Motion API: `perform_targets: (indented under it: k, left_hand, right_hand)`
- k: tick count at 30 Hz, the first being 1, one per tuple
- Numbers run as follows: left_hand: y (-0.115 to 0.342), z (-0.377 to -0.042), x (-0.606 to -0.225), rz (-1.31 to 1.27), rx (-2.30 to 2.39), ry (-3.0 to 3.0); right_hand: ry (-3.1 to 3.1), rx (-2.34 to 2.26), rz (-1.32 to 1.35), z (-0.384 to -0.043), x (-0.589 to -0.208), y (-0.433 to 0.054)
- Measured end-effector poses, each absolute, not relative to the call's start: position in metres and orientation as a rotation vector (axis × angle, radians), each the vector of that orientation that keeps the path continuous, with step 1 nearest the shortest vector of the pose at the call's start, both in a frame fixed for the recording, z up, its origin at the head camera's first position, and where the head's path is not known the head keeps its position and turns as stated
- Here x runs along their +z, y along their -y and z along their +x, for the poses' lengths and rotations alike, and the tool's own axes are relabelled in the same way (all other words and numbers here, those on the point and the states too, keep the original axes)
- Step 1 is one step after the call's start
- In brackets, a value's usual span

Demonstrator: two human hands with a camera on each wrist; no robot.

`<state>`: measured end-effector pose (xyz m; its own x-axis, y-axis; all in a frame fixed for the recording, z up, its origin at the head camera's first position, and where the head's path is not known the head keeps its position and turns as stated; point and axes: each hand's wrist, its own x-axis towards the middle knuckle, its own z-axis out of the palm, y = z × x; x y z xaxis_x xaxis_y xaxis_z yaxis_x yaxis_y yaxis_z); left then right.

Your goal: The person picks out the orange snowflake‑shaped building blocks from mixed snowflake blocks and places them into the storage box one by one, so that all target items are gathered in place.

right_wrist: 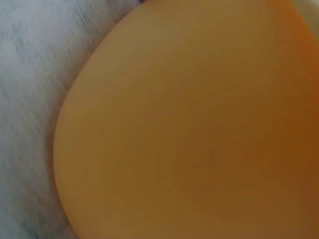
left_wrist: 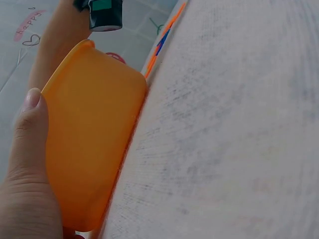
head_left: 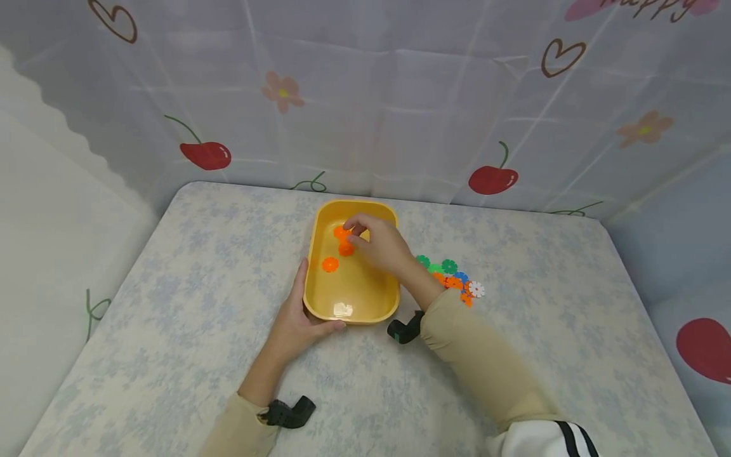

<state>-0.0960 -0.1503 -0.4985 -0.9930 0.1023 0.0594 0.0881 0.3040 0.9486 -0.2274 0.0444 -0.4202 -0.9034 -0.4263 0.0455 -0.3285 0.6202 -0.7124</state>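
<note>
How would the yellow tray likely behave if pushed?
The tray would probably slide rather than tip, since it sits on a broad base. Its smooth, moulded wall suggests fairly stiff plastic. The few orange discs visible inside likely add little weight.

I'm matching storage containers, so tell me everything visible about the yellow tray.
The yellow tray is a rounded rectangle with raised, rimmed walls, glossy and plastic-looking. It sits upright on the patterned table, long sides running front to back. Orange flower-shaped pieces lie inside. The left hand holds its near-left corner; the right hand is over its inside.
</note>
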Motion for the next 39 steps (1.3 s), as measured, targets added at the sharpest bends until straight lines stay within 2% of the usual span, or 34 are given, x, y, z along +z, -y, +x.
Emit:
perform_targets:
  k: [14,39]
  left_hand:
    - [0.150,-0.095,-0.497,0.187,1.812,-2.554]
    - [0.150,-0.094,-0.496,0.165,1.825,-2.528]
  right_hand:
    - [-2.712,-0.627,-0.652,-0.215,-0.423,-0.028]
    - [-2.704,-0.427,-0.637,-0.204,-0.427,-0.022]
